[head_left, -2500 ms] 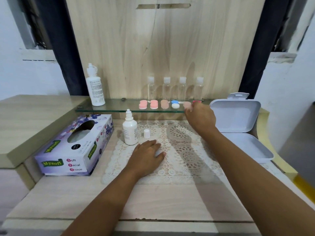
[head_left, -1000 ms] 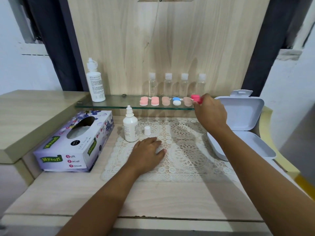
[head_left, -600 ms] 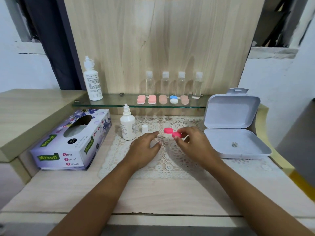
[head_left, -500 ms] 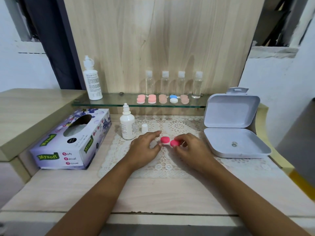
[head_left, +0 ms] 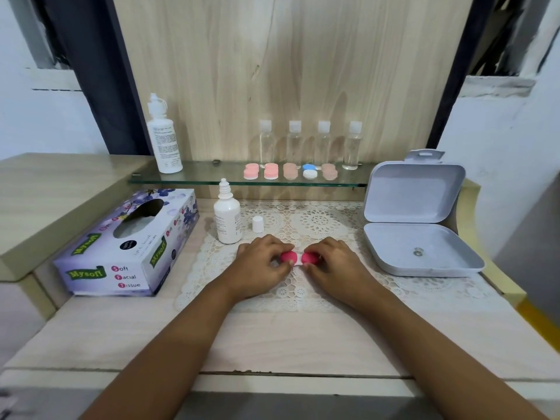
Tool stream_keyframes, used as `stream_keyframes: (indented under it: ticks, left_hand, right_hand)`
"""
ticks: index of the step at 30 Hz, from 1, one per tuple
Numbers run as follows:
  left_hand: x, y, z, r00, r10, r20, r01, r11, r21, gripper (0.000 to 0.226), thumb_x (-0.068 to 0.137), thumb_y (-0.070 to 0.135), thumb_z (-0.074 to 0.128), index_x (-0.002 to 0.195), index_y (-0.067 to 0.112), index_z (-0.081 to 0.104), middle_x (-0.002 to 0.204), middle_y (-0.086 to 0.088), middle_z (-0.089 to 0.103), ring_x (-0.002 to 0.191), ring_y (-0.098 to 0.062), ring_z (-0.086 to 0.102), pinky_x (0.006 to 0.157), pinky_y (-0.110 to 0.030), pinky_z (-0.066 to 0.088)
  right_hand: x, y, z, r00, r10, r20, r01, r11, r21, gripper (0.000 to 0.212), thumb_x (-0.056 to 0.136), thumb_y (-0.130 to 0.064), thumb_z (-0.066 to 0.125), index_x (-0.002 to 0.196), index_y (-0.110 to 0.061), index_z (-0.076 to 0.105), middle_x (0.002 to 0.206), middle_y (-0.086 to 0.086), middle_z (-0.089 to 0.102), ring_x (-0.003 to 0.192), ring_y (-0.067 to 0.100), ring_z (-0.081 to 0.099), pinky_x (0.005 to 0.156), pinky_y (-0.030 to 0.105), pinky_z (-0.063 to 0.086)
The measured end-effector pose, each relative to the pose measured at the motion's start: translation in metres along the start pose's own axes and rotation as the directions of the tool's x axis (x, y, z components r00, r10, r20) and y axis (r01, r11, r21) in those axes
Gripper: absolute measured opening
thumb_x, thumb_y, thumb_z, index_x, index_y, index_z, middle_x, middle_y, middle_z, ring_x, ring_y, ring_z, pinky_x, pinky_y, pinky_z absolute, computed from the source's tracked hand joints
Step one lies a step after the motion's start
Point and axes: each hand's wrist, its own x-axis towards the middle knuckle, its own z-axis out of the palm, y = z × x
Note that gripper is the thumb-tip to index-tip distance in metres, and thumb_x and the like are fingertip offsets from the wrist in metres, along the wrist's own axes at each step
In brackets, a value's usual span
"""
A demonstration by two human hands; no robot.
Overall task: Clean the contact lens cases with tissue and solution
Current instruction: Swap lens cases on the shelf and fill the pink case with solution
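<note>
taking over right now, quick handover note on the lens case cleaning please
Hands: left hand and right hand each pinch one end of the pink lens case, caps on, on the lace mat.
Done: solution bottle uncapped, cap beside it.
Nearby: tissue box at left; five more cases on the glass shelf.
To do: unscrew, wet, wipe, then the rest.

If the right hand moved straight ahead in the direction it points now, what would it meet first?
The right hand pinches the pink lens case; pushing on, it would most likely meet the left hand, which holds the case's other cap.
</note>
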Motion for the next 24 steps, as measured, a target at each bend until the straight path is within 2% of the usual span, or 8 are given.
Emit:
stream_keyframes:
  ticks: [1,4,7,10,15,20,24]
  left_hand:
    - [0.0004,-0.0005,-0.0004,1.000,0.002,0.013,-0.002,1.000,0.021,0.053,0.082,0.052,0.042,0.126,0.026,0.057,0.115,0.010,0.053,0.115,-0.009,0.044,0.104,-0.042,0.031]
    - [0.0012,-0.0019,-0.0021,0.999,0.025,0.045,-0.027,0.998,0.053,0.037,0.093,0.041,0.049,0.126,0.025,0.057,0.116,0.006,0.053,0.115,-0.013,0.044,0.103,-0.044,0.032]
    - [0.0003,-0.0003,-0.0045,0.997,0.047,0.057,-0.050,0.997,0.059,0.032,0.093,0.035,0.052,0.122,0.024,0.060,0.111,0.006,0.053,0.110,-0.014,0.047,0.100,-0.044,0.035]
    - [0.0006,0.0002,-0.0051,0.998,0.069,0.009,-0.070,0.996,0.055,0.030,0.089,0.036,0.058,0.114,0.020,0.065,0.102,0.005,0.055,0.102,-0.014,0.051,0.094,-0.043,0.040]
    - [0.0000,0.0019,-0.0045,0.994,0.062,-0.089,-0.063,0.998,-0.006,0.029,0.080,0.039,0.069,0.098,0.015,0.068,0.091,0.005,0.058,0.088,-0.011,0.055,0.084,-0.032,0.046]
    - [-0.0017,0.0030,-0.0027,0.992,0.056,-0.113,-0.055,0.998,0.009,0.030,0.083,0.044,0.064,0.087,0.015,0.061,0.086,0.005,0.051,0.083,-0.008,0.050,0.072,-0.014,0.039]
    - [-0.0026,0.0029,-0.0057,0.992,0.016,-0.128,-0.017,1.000,-0.010,0.031,0.085,0.044,0.060,0.077,0.014,0.055,0.080,0.004,0.051,0.075,-0.007,0.049,0.066,-0.017,0.037]
  right_hand:
    - [-0.0005,-0.0001,0.0002,1.000,-0.016,-0.007,0.016,1.000,0.003,0.021,0.086,-0.032,0.059,0.102,-0.019,0.063,0.100,0.000,0.056,0.100,0.022,0.049,0.090,0.040,0.042]
    - [-0.0017,-0.0003,0.0018,0.998,-0.057,-0.018,0.057,0.998,-0.001,0.019,0.086,-0.026,0.057,0.100,-0.015,0.062,0.099,0.003,0.056,0.098,0.023,0.049,0.089,0.039,0.042]
    - [-0.0008,-0.0009,0.0020,0.996,-0.080,-0.028,0.080,0.997,-0.008,0.019,0.086,-0.022,0.058,0.100,-0.010,0.063,0.098,0.008,0.057,0.096,0.025,0.050,0.086,0.035,0.041]
    - [-0.0010,-0.0009,0.0024,0.996,-0.084,-0.021,0.083,0.996,-0.018,0.020,0.086,-0.023,0.058,0.100,-0.009,0.062,0.097,0.008,0.056,0.095,0.025,0.049,0.085,0.033,0.040]
    - [-0.0022,-0.0006,0.0028,0.995,-0.094,-0.033,0.094,0.995,-0.015,0.022,0.087,-0.025,0.059,0.102,-0.009,0.062,0.098,0.008,0.056,0.095,0.023,0.048,0.085,0.033,0.040]
    - [-0.0033,0.0004,0.0037,0.994,-0.098,-0.050,0.098,0.995,0.006,0.021,0.087,-0.027,0.059,0.101,-0.011,0.062,0.096,0.004,0.054,0.093,0.020,0.048,0.083,0.031,0.040]
    - [-0.0031,0.0017,0.0037,0.993,-0.107,-0.058,0.108,0.994,0.016,0.020,0.086,-0.026,0.060,0.100,-0.013,0.062,0.095,0.002,0.054,0.092,0.019,0.048,0.083,0.028,0.040]
